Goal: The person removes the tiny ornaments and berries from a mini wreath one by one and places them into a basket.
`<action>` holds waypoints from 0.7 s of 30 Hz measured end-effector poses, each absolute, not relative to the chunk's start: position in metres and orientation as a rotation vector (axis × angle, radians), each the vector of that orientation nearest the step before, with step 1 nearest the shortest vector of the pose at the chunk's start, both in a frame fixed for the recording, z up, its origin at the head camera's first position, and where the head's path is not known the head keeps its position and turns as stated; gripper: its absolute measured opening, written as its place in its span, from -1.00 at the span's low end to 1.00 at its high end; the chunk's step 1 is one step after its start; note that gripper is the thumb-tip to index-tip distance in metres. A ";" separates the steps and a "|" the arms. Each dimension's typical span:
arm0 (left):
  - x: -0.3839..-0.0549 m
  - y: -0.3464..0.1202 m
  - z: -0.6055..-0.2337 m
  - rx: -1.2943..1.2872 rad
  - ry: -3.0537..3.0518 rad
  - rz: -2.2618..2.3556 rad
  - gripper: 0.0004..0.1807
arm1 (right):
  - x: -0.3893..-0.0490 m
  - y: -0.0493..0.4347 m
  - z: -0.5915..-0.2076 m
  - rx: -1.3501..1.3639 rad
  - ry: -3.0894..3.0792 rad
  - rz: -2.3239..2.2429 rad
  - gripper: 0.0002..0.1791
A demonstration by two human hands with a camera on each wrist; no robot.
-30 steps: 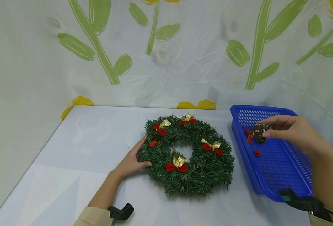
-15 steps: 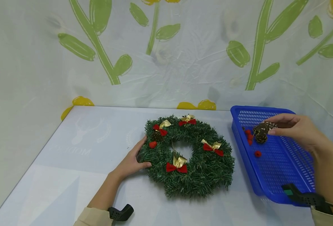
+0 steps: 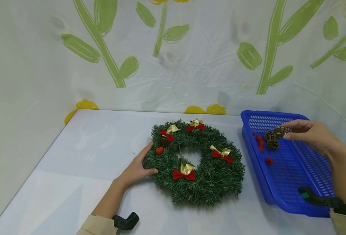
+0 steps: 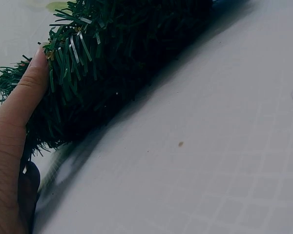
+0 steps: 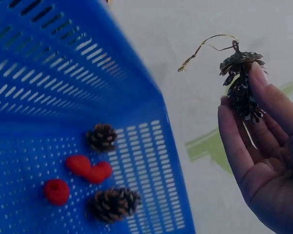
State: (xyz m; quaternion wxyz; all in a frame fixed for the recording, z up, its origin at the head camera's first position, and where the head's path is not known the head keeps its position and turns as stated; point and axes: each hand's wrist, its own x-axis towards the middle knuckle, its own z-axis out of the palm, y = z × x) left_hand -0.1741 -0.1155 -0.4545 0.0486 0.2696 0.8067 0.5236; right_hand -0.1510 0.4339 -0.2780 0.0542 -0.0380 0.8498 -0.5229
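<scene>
My left hand (image 3: 137, 168) holds the left side of a green Christmas wreath (image 3: 203, 192) on the table, its thumb lying against the needles in the left wrist view. Several red bows with gold ribbon, a pine cone (image 3: 164, 141) and a red ball (image 3: 159, 150) decorate the wreath. Over the far end of a blue basket (image 3: 293, 178), my right hand (image 3: 315, 135) pinches another pine cone (image 5: 240, 83) between thumb and fingers. A gold string loop (image 5: 205, 43) trails from that cone's top.
Inside the basket lie more pine cones (image 5: 112, 204) and several small red balls (image 5: 56, 191), mostly near its left wall. Behind the table stands a white backdrop (image 3: 190, 81) with green leaf prints.
My right hand has drawn slightly right with its pine cone, and the cones lying in the basket now show apart from it. The left hand and wreath stay put.
</scene>
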 end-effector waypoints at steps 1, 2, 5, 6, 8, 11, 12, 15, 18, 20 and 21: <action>-0.174 -0.116 -0.454 0.823 2.462 1.596 0.09 | -0.153 0.437 -0.280 -0.127 2.540 -1.635 -0.60; -0.174 -0.116 -0.454 0.823 2.465 1.596 0.09 | -0.154 0.440 -0.281 -0.141 2.493 -1.684 -0.60; -0.174 -0.116 -0.455 0.817 2.464 1.601 0.09 | -0.157 0.449 -0.285 -0.145 2.426 -1.750 -0.59; -0.174 -0.116 -0.455 0.815 2.465 1.600 0.09 | -0.158 0.452 -0.286 -0.135 2.438 -1.730 -0.60; -0.174 -0.116 -0.455 0.813 2.465 1.595 0.09 | -0.160 0.456 -0.288 -0.085 2.507 -1.625 -0.63; -0.175 -0.116 -0.455 0.825 2.476 1.584 0.08 | -0.163 0.462 -0.289 0.000 2.585 -1.437 -0.67; -0.175 -0.116 -0.455 0.829 2.480 1.580 0.08 | -0.164 0.464 -0.289 0.028 2.601 -1.381 -0.69; -0.176 -0.116 -0.454 0.834 2.487 1.578 0.08 | -0.167 0.469 -0.292 0.052 2.604 -1.276 -0.72; -0.176 -0.116 -0.453 0.828 2.485 1.583 0.08 | -0.168 0.473 -0.296 0.034 2.590 -1.261 -0.72; -0.176 -0.116 -0.453 0.826 2.484 1.585 0.08 | -0.169 0.476 -0.299 0.013 2.585 -1.256 -0.72; -0.176 -0.116 -0.453 0.825 2.486 1.584 0.08 | -0.169 0.477 -0.301 0.016 2.588 -1.250 -0.71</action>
